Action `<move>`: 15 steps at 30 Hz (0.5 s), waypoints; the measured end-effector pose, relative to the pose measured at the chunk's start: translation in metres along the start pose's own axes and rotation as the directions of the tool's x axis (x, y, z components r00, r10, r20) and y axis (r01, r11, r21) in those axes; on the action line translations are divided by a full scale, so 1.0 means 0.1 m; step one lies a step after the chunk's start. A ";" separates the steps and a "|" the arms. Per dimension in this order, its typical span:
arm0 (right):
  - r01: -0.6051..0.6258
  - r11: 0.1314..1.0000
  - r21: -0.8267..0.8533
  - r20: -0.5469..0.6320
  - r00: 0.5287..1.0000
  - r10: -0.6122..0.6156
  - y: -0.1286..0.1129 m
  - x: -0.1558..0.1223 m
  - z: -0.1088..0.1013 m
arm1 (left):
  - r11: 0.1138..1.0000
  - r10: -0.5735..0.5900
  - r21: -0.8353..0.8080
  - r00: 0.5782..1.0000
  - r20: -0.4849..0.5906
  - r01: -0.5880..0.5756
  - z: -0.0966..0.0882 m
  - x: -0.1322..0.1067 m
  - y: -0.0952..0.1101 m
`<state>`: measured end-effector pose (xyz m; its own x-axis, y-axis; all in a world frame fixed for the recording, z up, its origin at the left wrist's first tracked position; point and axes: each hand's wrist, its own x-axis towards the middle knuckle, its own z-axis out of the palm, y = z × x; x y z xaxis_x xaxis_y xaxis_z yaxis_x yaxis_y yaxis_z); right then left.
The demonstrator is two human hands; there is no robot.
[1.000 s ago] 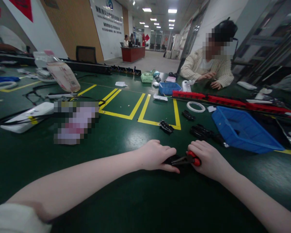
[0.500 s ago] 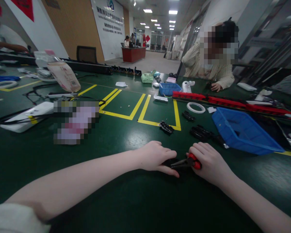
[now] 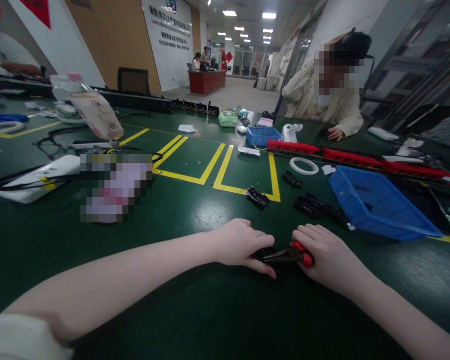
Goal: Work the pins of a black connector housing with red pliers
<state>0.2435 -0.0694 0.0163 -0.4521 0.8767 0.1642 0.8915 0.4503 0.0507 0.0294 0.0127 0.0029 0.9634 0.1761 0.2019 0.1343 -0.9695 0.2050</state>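
Observation:
My right hand (image 3: 324, 252) is closed around the red handles of a pair of needle-nose pliers (image 3: 285, 256). The jaws point left and reach a small black part (image 3: 261, 253) between the thumb and fingers of my left hand (image 3: 243, 245). Most of that part is hidden by my fingers, so its kind cannot be made out. Whether the jaws grip it or only touch it is unclear. Beyond my hands lie several similar-looking black plastic pieces, one (image 3: 258, 196) on the yellow tape and others (image 3: 311, 205) farther right.
A blue bin (image 3: 382, 207) sits at the right, beside a white ring (image 3: 303, 166) and a long red strip (image 3: 352, 157). To the left are a phone-shaped blurred item (image 3: 116, 192), a white device (image 3: 41, 180) and a bottle (image 3: 95, 110). Another person (image 3: 326, 95) sits across the table.
The pliers and my right hand have shifted very slightly down and right. My left hand stays nearly in place, still holding the black part.

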 end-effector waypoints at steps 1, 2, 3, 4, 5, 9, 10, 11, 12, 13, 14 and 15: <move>-0.013 1.000 -0.005 0.001 1.000 0.013 -0.02 -0.01 0.00 | 1.000 0.004 -0.001 1.000 -0.002 -0.004 0.00 0.00 0.00; -0.024 1.000 -0.010 -0.001 1.000 0.024 -0.04 -0.03 0.01 | 1.000 0.010 -0.002 1.000 -0.006 -0.010 0.01 0.00 0.00; -0.033 0.999 -0.014 -0.004 0.999 0.033 -0.06 -0.04 0.01 | 1.000 0.017 -0.002 1.000 -0.009 -0.017 0.01 -0.01 0.00; -0.040 0.999 -0.019 -0.008 0.999 0.040 -0.08 -0.05 0.02 | 1.000 0.020 -0.002 1.000 -0.011 -0.020 0.01 -0.01 0.00; -0.044 0.999 -0.020 -0.010 0.999 0.044 -0.08 -0.06 0.02 | 1.000 0.022 -0.002 1.000 -0.012 -0.022 0.01 -0.01 0.00; -0.038 0.999 0.000 -0.003 0.999 0.038 -0.05 -0.04 0.01 | 1.000 0.014 -0.002 1.000 -0.006 -0.014 0.01 -0.01 0.00; -0.034 0.999 0.005 0.003 0.999 0.034 -0.03 -0.03 0.00 | 1.000 0.011 0.000 1.000 -0.005 -0.011 0.01 0.00 0.00; -0.030 0.999 0.010 0.007 1.000 0.030 -0.02 -0.02 -0.01 | 1.000 0.008 0.000 1.000 -0.004 -0.008 0.01 0.00 0.00; -0.026 1.000 0.013 0.010 1.000 0.026 0.00 -0.02 -0.02 | 1.000 0.006 -0.001 1.000 -0.002 -0.006 0.01 0.00 0.00; -0.022 1.000 0.018 0.012 1.000 0.022 0.01 -0.01 -0.02 | 1.000 0.005 -0.003 1.000 0.002 -0.005 0.00 0.01 0.00; -0.018 1.000 0.023 0.014 1.000 0.018 0.02 -0.01 -0.03 | 1.000 0.005 -0.006 1.000 0.007 -0.005 0.00 0.01 0.00; -0.016 0.999 0.029 0.017 1.000 0.016 0.03 -0.01 -0.03 | 1.000 0.006 -0.010 1.000 0.012 -0.005 -0.01 0.01 0.00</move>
<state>0.2465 -0.0691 0.0197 -0.4383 0.8865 0.1481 0.8975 0.4405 0.0196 0.0305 0.0130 0.0036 0.9668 0.1688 0.1918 0.1268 -0.9688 0.2131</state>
